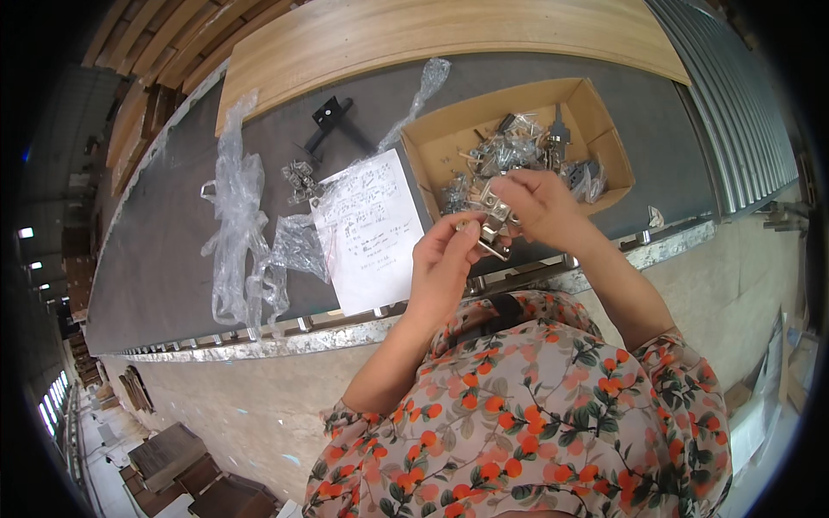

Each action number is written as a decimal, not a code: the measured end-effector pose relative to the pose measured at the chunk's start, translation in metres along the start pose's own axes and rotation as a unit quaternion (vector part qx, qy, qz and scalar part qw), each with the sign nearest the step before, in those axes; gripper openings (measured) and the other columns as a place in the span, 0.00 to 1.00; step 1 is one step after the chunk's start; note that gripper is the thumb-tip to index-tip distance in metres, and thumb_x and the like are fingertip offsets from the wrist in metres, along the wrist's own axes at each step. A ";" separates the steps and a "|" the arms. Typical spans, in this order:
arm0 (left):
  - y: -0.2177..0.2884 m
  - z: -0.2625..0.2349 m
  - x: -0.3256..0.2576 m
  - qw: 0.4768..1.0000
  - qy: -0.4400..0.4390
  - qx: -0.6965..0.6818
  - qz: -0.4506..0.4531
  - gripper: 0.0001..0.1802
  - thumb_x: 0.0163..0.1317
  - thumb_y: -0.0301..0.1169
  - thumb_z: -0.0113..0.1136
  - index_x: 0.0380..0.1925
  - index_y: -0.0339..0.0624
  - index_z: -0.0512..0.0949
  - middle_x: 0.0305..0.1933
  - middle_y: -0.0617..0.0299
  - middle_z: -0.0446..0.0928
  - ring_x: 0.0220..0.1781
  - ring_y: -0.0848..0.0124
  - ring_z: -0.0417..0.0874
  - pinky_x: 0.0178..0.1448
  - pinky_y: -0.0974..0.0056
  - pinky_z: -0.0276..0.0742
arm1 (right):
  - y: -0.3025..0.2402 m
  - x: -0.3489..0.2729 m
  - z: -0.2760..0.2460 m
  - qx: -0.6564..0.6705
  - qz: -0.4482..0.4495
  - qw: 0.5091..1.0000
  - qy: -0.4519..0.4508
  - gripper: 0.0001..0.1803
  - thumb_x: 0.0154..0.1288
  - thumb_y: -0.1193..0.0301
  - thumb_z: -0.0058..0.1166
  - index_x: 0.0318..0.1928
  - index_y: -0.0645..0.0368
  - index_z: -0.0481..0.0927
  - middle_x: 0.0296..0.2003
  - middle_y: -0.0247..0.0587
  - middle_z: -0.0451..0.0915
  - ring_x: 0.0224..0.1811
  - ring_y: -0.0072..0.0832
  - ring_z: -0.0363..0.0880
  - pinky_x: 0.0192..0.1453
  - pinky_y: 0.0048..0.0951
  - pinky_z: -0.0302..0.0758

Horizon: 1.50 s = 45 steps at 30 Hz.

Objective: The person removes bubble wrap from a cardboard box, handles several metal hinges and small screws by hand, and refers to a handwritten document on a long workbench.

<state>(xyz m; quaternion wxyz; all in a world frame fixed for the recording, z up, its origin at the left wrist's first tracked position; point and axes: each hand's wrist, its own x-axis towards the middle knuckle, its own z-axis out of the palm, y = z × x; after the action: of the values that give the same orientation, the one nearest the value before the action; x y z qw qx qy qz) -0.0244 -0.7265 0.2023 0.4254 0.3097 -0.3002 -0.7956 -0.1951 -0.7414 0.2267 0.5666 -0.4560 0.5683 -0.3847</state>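
In front of my body, close to the near edge of the bench, both hands are closed on a shiny metal cabinet hinge [494,216]. My left hand [447,255] pinches its lower left part. From the upper right, my right hand [542,205] grips the other end. A thin metal pin or screw [494,251] sticks out below the fingers; which hand holds it I cannot tell. Just beyond the hands stands an open cardboard box [604,138] with bagged screws, wooden dowels and metal fittings [511,148] in it.
Left of the box lie a handwritten paper sheet [371,233], a small pile of metal fittings [300,181], a black bracket [332,125] and crumpled clear plastic [235,233]. A wood panel [449,34] spans the far side. Metal rollers [725,104] run along the right.
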 end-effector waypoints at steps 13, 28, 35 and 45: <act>0.022 0.003 0.006 0.991 -0.003 0.107 -0.075 0.18 0.56 0.21 0.59 0.47 0.27 0.71 0.39 0.50 0.79 0.36 0.63 0.83 0.41 0.66 0.82 | -0.002 0.003 -0.003 -0.105 -0.091 0.990 0.014 0.21 0.64 0.57 0.49 0.31 0.66 0.77 0.16 0.42 0.75 0.18 0.22 0.76 0.22 0.25 0.71; 0.022 0.010 -0.014 0.995 -0.075 0.058 0.007 0.28 0.59 0.21 0.55 0.60 0.33 0.61 0.46 0.44 0.76 0.42 0.60 0.82 0.44 0.62 0.81 | -0.010 -0.005 -0.013 0.157 0.021 0.987 -0.030 0.20 0.69 0.57 0.42 0.28 0.60 0.75 0.15 0.31 0.72 0.12 0.13 0.64 0.13 0.16 0.58; 0.027 -0.015 -0.015 1.000 -0.006 -0.003 0.005 0.18 0.60 0.25 0.55 0.50 0.32 0.71 0.39 0.50 0.79 0.34 0.64 0.83 0.36 0.66 0.80 | -0.019 0.000 0.000 0.047 0.044 0.997 -0.050 0.16 0.69 0.59 0.43 0.39 0.59 0.76 0.22 0.29 0.75 0.17 0.14 0.70 0.18 0.15 0.64; 0.100 -0.198 0.037 0.948 0.291 0.107 0.072 0.09 0.63 0.34 0.55 0.37 0.41 0.77 0.33 0.60 0.80 0.28 0.74 0.79 0.31 0.73 0.74 | 0.021 0.015 -0.045 0.019 -0.023 0.997 0.073 0.13 0.68 0.62 0.46 0.41 0.60 0.75 0.30 0.35 0.79 0.25 0.17 0.76 0.23 0.16 0.68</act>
<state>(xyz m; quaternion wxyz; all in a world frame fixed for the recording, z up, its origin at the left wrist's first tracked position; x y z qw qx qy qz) 0.1560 -0.8462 0.1436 0.5147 0.5490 -0.2687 -0.6013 -0.2408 -0.7535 0.2046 0.5231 -0.4286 0.5904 -0.4406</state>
